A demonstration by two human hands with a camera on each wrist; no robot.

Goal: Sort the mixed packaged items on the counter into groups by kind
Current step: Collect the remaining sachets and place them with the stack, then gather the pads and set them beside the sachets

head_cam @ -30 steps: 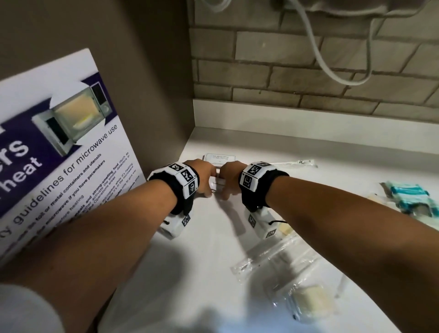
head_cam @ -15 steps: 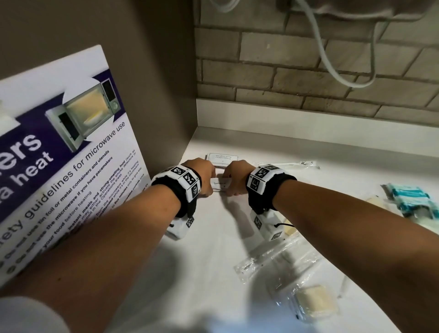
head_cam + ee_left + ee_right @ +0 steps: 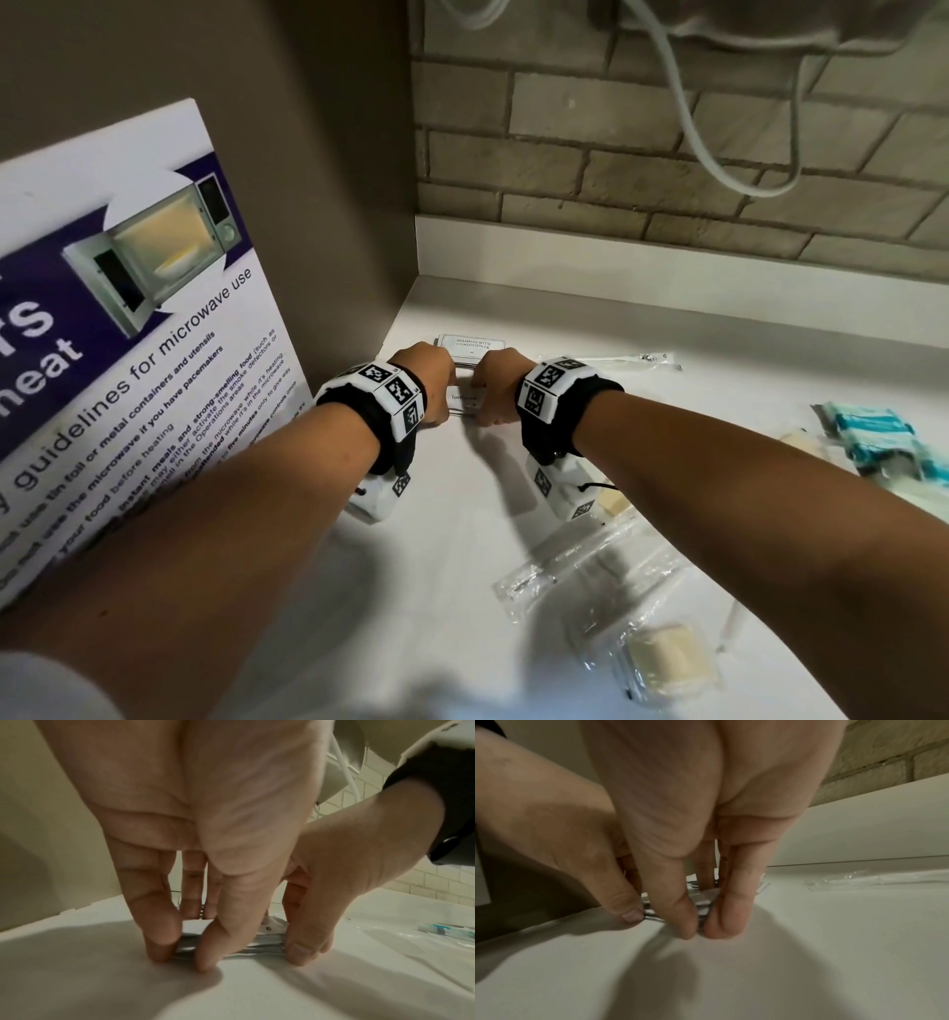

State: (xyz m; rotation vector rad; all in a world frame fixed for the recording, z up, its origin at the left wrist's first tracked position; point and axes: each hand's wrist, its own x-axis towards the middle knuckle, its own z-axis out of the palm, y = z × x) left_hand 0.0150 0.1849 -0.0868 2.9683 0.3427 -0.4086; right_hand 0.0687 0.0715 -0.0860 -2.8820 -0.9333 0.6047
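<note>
Left hand (image 3: 430, 381) and right hand (image 3: 494, 386) both pinching the ends of a thin stack of sachets (image 3: 466, 403), low on the surface (image 3: 441, 565) near the corner. Stack slippery, probably: fanning out or sliding apart possible if pinch uneven. Shampoo sachets (image 3: 472, 345) just behind, easy to disturb and mix.

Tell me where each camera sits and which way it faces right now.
Head: worn high, looking forward and down at the counter corner; both forearms, left hand and right hand on the sachet stack.
Left wrist: under the left hand, looking along its fingers at the stack; right hand too.
Right wrist: under the right hand, looking at the stack; left hand too.
All share the stack and both hands.
</note>
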